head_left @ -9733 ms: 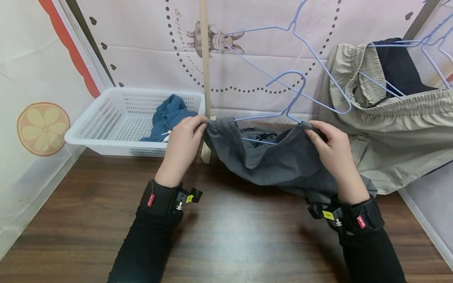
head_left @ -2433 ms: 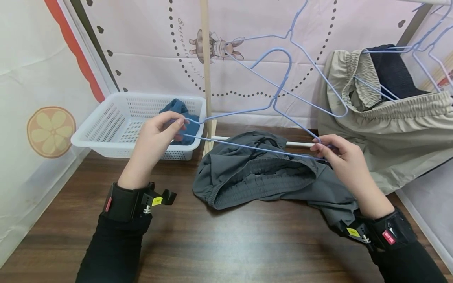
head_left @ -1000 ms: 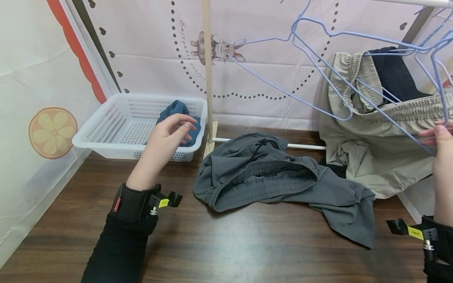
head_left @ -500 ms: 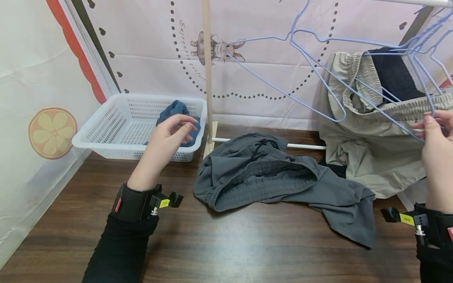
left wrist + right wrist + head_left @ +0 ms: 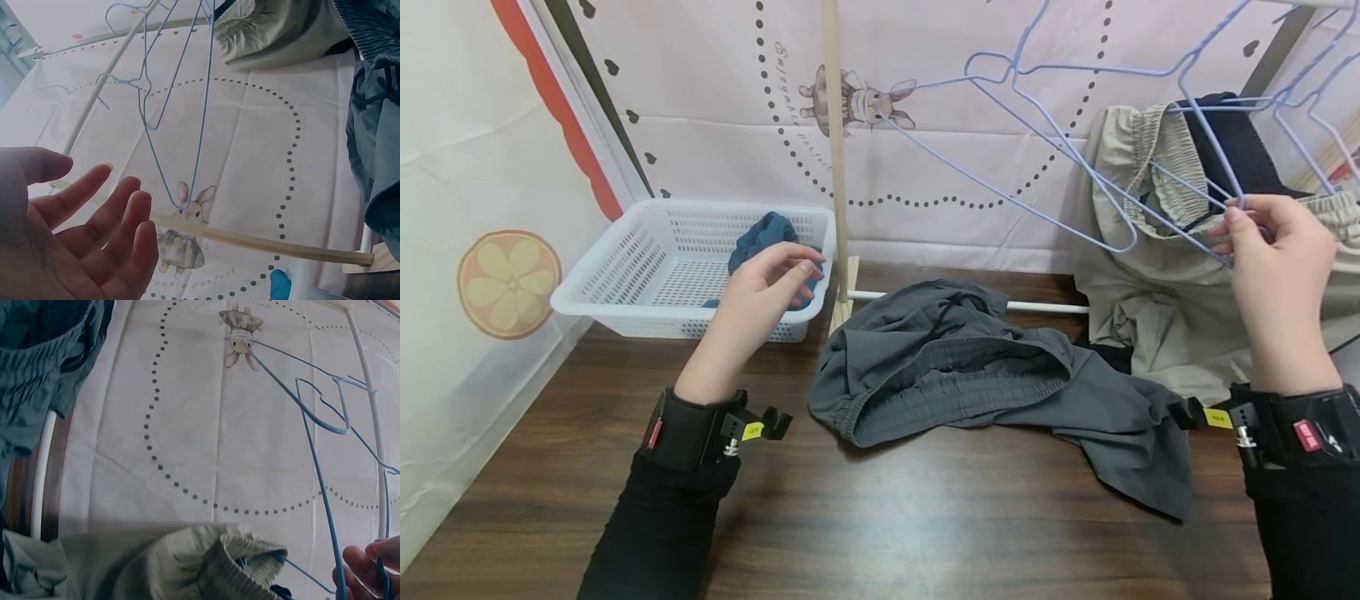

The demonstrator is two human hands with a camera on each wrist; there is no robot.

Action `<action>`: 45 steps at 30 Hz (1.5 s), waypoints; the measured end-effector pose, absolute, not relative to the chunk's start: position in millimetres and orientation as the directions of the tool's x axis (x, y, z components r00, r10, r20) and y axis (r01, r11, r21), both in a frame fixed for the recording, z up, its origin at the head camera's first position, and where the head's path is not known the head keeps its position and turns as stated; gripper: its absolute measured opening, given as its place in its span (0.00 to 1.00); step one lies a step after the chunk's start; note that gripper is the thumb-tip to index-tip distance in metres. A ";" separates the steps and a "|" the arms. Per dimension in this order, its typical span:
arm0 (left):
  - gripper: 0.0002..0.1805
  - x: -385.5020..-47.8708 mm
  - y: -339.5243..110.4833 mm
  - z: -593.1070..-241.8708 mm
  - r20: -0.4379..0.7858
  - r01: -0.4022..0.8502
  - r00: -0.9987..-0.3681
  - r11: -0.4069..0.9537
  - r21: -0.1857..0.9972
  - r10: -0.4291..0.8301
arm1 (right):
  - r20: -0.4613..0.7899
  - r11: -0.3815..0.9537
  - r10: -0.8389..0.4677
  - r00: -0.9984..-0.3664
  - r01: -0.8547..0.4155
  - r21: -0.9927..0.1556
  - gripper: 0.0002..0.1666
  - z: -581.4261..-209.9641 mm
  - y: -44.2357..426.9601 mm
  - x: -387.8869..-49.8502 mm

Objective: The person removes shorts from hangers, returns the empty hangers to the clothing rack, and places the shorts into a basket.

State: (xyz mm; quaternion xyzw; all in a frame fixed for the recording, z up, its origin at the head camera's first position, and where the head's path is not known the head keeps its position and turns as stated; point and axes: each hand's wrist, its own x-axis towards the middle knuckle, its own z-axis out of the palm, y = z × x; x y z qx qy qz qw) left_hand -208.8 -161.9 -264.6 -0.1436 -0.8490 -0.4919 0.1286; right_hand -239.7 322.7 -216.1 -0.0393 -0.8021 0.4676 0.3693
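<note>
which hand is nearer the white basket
Left: the left hand appears over the right end of the white basket; the right hand is far to its right, holding a blue hanger.

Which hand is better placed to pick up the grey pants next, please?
Probably the left hand: it holds nothing, its fingers are relaxed, and it hovers by the basket, near the grey pants. The right hand pinches a hanger, so it would need to let go first.
</note>
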 end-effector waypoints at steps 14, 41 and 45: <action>0.17 -210.7 -160.3 -265.9 0.335 0.352 -0.934 0.461 0.814 0.121 | 0.562 0.545 0.320 -0.763 -0.337 -0.768 0.06 -207.3 302.0 -262.6; 0.16 -213.3 -153.0 -276.3 0.328 0.372 -0.928 0.452 0.811 0.175 | 0.579 0.728 0.239 -0.779 -0.251 -0.638 0.16 -220.4 276.0 -283.2; 0.15 -213.6 -152.6 -276.8 0.326 0.371 -0.928 0.440 0.818 0.178 | 0.608 0.767 0.241 -0.756 -0.235 -0.597 0.17 -223.1 274.4 -282.8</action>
